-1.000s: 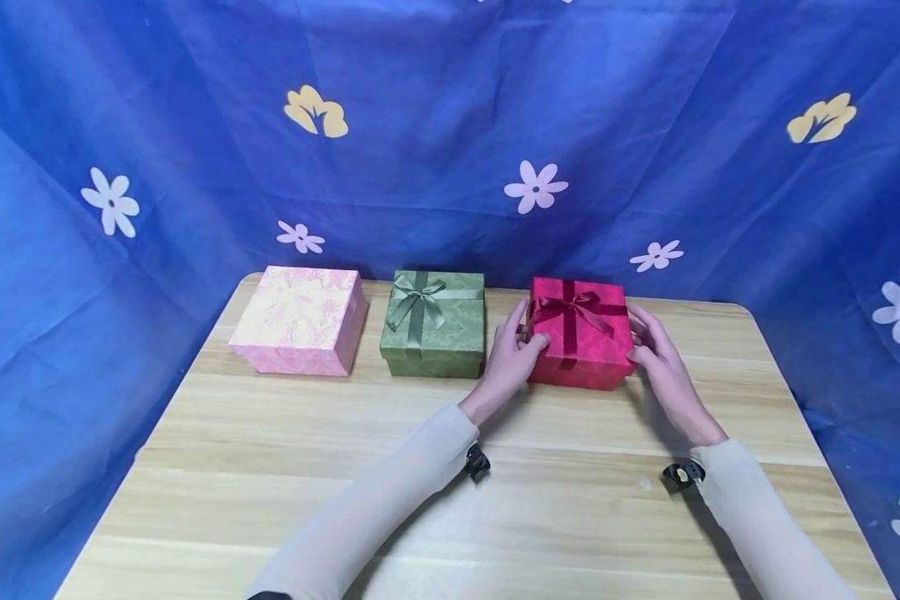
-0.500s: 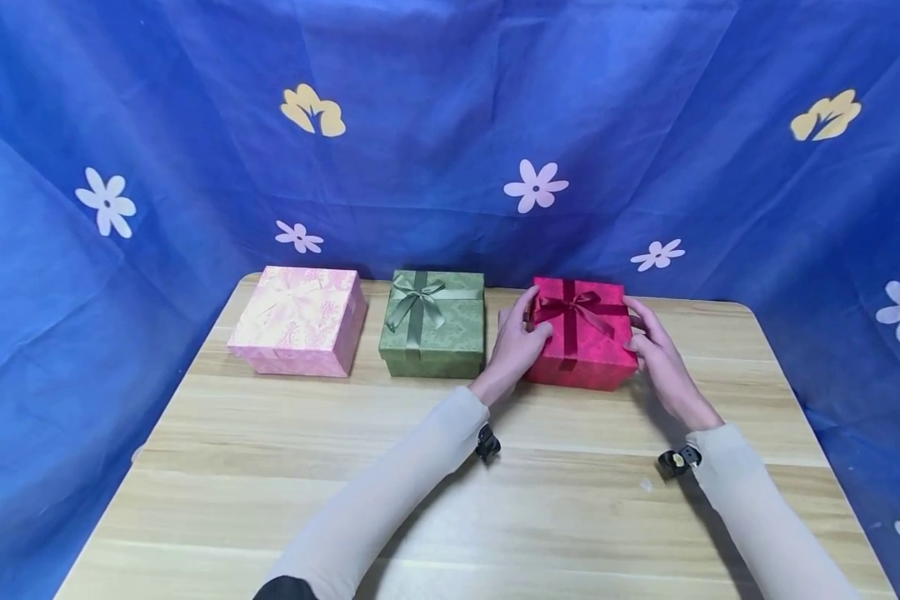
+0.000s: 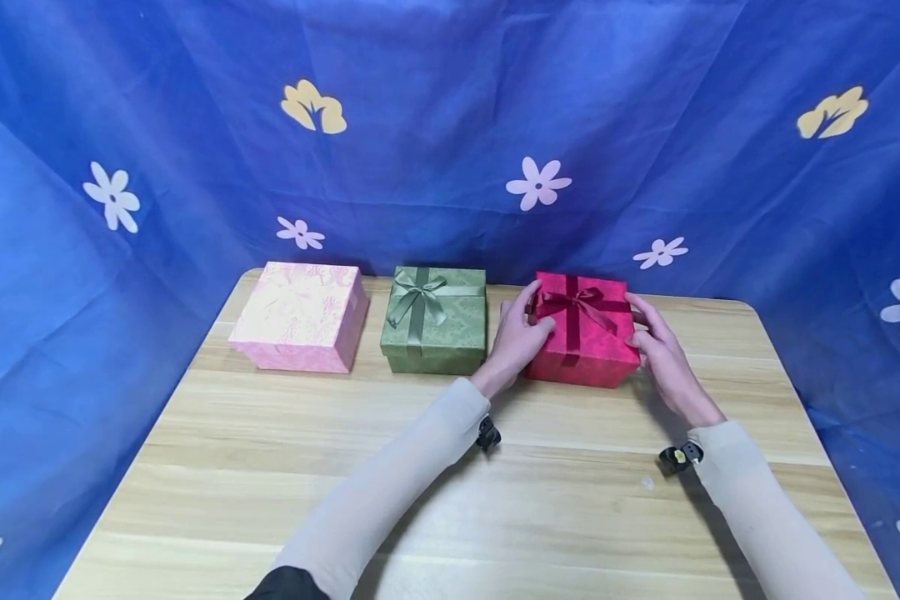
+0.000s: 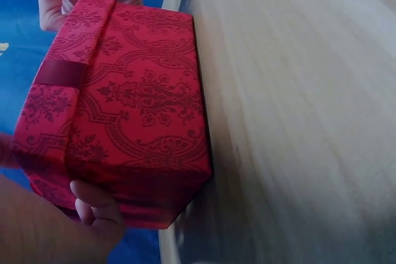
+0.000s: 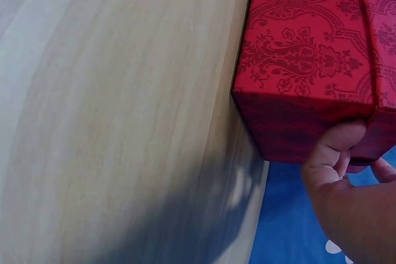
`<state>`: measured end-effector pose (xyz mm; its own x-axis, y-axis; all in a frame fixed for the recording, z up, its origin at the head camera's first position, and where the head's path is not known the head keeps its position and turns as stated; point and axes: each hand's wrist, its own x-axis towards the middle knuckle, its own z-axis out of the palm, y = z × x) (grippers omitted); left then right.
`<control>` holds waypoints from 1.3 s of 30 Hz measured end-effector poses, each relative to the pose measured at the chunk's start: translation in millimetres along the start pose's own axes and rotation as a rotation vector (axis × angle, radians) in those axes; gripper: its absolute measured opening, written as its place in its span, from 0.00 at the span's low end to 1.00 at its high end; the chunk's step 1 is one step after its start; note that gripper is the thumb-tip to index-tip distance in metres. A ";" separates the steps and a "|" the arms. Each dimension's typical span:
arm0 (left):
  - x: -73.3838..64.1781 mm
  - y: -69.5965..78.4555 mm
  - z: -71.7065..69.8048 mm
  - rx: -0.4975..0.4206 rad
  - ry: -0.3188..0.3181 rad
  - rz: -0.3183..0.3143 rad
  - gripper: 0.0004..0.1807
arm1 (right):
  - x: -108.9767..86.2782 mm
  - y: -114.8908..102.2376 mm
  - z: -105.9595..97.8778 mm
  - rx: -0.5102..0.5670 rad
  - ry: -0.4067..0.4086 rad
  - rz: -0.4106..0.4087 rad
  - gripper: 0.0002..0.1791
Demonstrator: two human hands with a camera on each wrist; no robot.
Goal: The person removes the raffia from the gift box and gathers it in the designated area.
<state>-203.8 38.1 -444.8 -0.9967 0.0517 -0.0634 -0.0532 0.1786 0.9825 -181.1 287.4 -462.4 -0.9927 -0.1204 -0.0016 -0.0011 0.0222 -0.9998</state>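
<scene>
A red gift box (image 3: 585,333) with a dark red ribbon and bow stands on the table, right of the middle in the head view. My left hand (image 3: 517,337) grips its left side, the thumb near the front corner and a finger at the lid's upper edge. On the opposite side my right hand (image 3: 663,354) holds the box near the lid. The right wrist view shows that thumb (image 5: 340,137) against the side, just below the lid's rim. The lid (image 4: 62,72) sits on the box in the left wrist view. Some fingertips are hidden behind the box.
A green gift box (image 3: 435,321) with a green bow stands close to the left hand. Farther left is a pale pink gift box (image 3: 300,312). Behind the wooden table (image 3: 270,467) hangs a blue flowered cloth (image 3: 420,133), which also lines both sides.
Both hands have moved slightly farther back and up along the sides of the red box, fingers now nearer the lid's upper edge. The green and pink boxes stay in place.
</scene>
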 end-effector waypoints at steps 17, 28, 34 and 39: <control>2.9 8.9 -3.4 -0.046 0.020 0.104 0.34 | 0.7 -14.4 -1.8 0.014 0.028 -0.035 0.41; -0.6 18.5 -7.1 -0.061 0.019 0.204 0.33 | -3.8 -30.0 -2.9 0.067 0.012 -0.100 0.39; -3.2 15.8 -15.9 -0.142 -0.016 0.208 0.35 | -9.4 -34.4 -4.1 0.118 -0.009 -0.113 0.35; -7.8 14.9 -22.1 -0.234 -0.051 0.153 0.33 | -15.7 -36.3 -3.5 0.158 -0.007 -0.124 0.32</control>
<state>-198.2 18.6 -425.8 -0.9901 0.1111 0.0854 0.0784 -0.0661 0.9947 -165.9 292.0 -426.0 -0.9853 -0.1197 0.1220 -0.1036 -0.1495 -0.9833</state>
